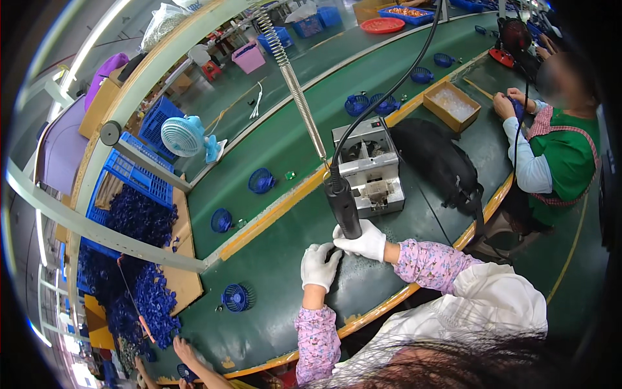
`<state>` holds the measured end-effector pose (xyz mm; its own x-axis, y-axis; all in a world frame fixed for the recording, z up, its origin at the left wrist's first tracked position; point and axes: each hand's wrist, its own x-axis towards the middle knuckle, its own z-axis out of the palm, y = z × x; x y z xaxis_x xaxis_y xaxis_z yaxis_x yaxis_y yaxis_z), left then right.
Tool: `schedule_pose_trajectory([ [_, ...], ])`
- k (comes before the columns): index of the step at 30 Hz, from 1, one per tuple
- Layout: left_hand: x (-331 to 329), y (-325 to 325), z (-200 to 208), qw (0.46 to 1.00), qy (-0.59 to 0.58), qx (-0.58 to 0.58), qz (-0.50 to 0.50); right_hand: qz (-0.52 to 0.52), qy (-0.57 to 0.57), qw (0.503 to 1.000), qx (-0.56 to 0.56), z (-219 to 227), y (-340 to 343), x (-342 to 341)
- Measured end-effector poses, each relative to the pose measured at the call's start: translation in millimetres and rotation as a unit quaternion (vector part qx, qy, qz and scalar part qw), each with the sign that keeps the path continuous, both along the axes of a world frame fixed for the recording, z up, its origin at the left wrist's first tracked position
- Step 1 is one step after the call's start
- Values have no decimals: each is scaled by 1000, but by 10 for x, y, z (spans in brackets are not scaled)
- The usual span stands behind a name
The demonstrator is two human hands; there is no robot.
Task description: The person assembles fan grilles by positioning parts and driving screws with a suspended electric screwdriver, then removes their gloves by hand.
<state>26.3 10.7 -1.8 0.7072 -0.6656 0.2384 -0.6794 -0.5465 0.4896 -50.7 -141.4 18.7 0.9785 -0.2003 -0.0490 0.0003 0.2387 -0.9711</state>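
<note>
And here's the black screwdriver (pixel 342 206), tilted on its long spring (pixel 299 97), its lower end right at the gloved right hand (pixel 364 241)! That hand is part-closed, fingers bent; whether they grip the driver or something beneath it, I cannot tell. Just left, the gloved left hand (pixel 320 266) is half-curled too, fingertips nearly meeting the right's; anything pinched there is too small to tell.

Room now! Left of the left hand, a bare stretch of worktop (pixel 275 262) runs out to a blue fan cage (pixel 236 297). Straight ahead of the right hand it's tight: a metal machine (pixel 370 185) just beyond, with a black bag (pixel 447 165) ahead and to the right. Behind both hands, the worktop's yellow near edge (pixel 382 305), close to the wrists. Ahead and left of the left hand runs the yellow far edge (pixel 275 212), and past it a green belt (pixel 214 189) with more cages, well apart. Far right of the right hand, a person in green (pixel 569 152).
</note>
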Motion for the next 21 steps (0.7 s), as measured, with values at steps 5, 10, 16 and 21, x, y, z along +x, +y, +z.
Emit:
schedule_pose_trajectory([
  [5, -2, -4, 6, 1000, 5, 2, -3, -3, -1, 1000, -6, 1, -1, -3],
  [10, -4, 12, 51, 998, 34, 55, 7, -10, 0, 1000, 7, 41, 7, -24],
  [16, -11, -4, 60, 997, 38, 60, 8, -8, 5, 1000, 8, 38, -5, -24],
  [21, 1, 7, 39, 997, 40, 67, 8, -10, -3, 1000, 5, -11, 2, -7],
])
